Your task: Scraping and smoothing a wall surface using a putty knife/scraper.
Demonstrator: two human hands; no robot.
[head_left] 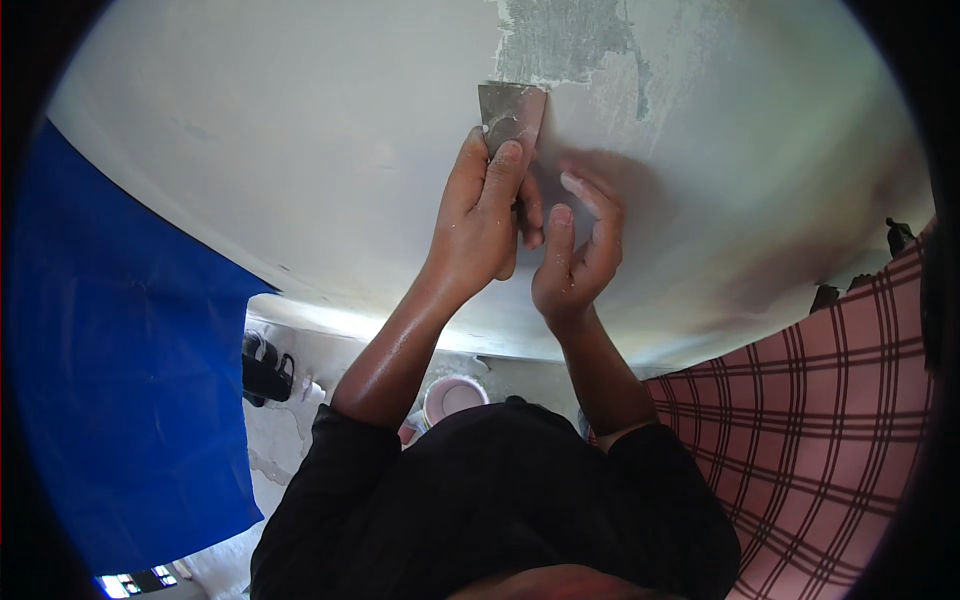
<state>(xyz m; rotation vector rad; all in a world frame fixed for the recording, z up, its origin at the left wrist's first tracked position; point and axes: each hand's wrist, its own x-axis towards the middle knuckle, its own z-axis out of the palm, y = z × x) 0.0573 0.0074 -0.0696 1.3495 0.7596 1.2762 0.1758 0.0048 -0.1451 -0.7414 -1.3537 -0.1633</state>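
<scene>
My left hand (480, 205) is closed around a putty knife (513, 108), thumb laid along its metal blade. The blade's wide edge points up the pale wall (300, 150) and meets it just under a rough grey bare patch (560, 45). White smears mark the blade. To the right of the knife, my right hand (588, 240) is raised with its fingers bent and apart from the thumb, holding nothing. White specks dot its fingertips, and its shadow falls on the wall.
A blue sheet (140, 350) hangs on the left, and a pink checked cloth (800, 430) spreads at the right. On the floor below stand a pinkish bucket (455, 398) and a dark object (268, 370) beside the blue sheet. Small dark objects (898, 235) show at the far right.
</scene>
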